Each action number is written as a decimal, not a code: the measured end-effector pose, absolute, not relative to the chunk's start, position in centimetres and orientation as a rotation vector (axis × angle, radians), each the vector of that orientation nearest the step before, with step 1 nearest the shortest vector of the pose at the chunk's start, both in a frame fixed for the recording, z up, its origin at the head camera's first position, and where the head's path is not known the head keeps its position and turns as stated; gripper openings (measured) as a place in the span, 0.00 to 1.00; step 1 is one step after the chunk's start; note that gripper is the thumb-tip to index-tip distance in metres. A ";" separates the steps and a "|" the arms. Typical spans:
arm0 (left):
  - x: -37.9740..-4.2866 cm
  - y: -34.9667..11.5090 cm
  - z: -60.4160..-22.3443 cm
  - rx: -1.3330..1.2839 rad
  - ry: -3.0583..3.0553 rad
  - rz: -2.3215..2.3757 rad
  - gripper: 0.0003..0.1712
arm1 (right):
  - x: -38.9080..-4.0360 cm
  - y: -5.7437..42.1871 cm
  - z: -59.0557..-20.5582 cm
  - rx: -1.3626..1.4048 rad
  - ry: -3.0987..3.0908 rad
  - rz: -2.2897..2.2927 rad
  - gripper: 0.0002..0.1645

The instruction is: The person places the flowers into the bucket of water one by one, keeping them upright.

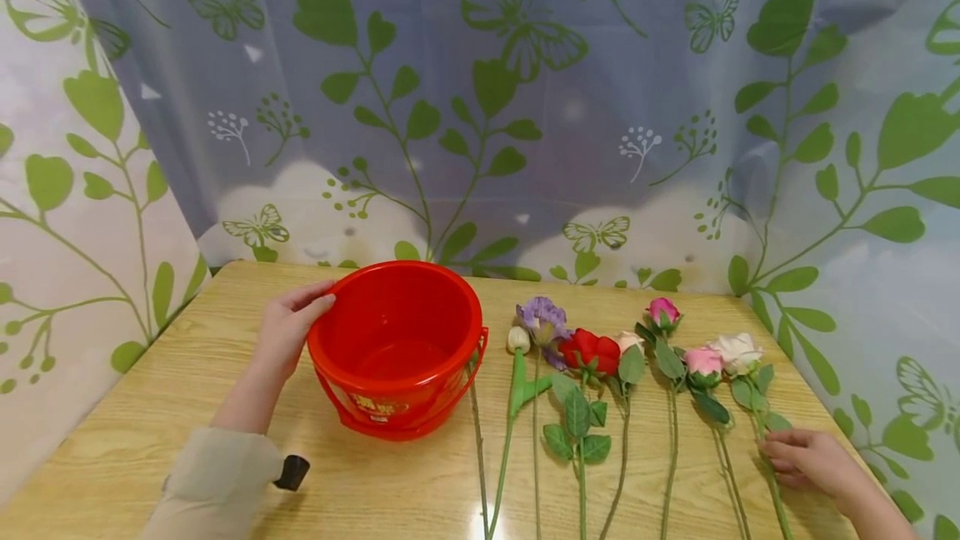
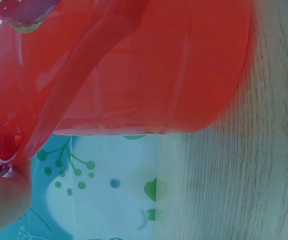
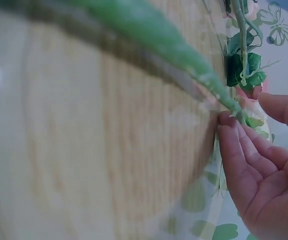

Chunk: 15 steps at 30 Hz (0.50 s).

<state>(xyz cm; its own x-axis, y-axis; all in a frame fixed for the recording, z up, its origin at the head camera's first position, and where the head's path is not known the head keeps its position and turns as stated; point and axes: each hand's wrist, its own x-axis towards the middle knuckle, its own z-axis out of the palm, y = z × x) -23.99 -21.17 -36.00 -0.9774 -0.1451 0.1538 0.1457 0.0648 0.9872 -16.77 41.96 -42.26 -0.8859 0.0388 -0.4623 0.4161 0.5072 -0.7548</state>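
Note:
On the left of the wooden table stands a red plastic bucket (image 1: pixel 375 394), its handle hanging down. My left hand (image 1: pixel 288 327) holds its rim at the left side; the left wrist view shows the bucket's wall (image 2: pixel 148 75) and part of that hand (image 2: pixel 6 195) by the handle joint. At far right, my right hand (image 1: pixel 810 461) is at the green stem (image 1: pixel 776 490) of a white rose (image 1: pixel 737 352). In the right wrist view, the fingertips of the right hand (image 3: pixel 263 175) touch the stem (image 3: pixel 183 60), while the thumb stands apart from it.
Left of the white rose lie a light pink rose (image 1: pixel 703 361), a deep pink rose (image 1: pixel 663 312), a peach rose (image 1: pixel 628 342), a red rose (image 1: pixel 590 350), a purple flower (image 1: pixel 543 319) and a white bud (image 1: pixel 518 340). A patterned curtain (image 1: pixel 450 107) hangs behind the table (image 1: pixel 360 490).

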 end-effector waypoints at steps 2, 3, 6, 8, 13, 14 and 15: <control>-24.0 -21.2 -36.0 0.002 -2.124 -2.019 0.26 | -16.8 42.1 -42.4 0.384 2.343 -1.354 0.33; -24.0 -21.2 -36.0 0.002 -2.125 -2.017 0.26 | -16.8 42.2 -42.5 0.388 2.333 -1.366 0.33; -24.0 -21.2 -36.0 0.004 -2.138 -2.011 0.26 | -16.8 42.4 -42.7 0.409 2.294 -1.407 0.32; -23.9 -21.2 -36.0 0.007 -2.150 -2.012 0.27 | -16.8 42.6 -42.8 0.425 2.268 -1.439 0.29; -24.0 -21.2 -36.0 0.020 -2.166 -2.021 0.27 | -16.8 42.9 -42.9 0.449 2.217 -1.492 0.19; -24.0 -21.2 -36.0 0.019 -2.165 -2.023 0.27 | -16.8 42.9 -42.9 0.449 2.208 -1.499 0.18; -24.1 -21.2 -36.0 0.016 -2.163 -2.026 0.27 | -16.8 42.9 -42.9 0.454 2.202 -1.507 0.17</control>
<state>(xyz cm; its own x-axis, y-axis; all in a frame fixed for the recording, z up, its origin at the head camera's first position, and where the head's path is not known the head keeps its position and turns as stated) -24.06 -21.16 -36.00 -0.9841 -0.1291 0.1217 0.1130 0.0729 0.9909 -16.77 42.94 -42.90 -0.8535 0.0257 -0.5205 0.4945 0.3552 -0.7933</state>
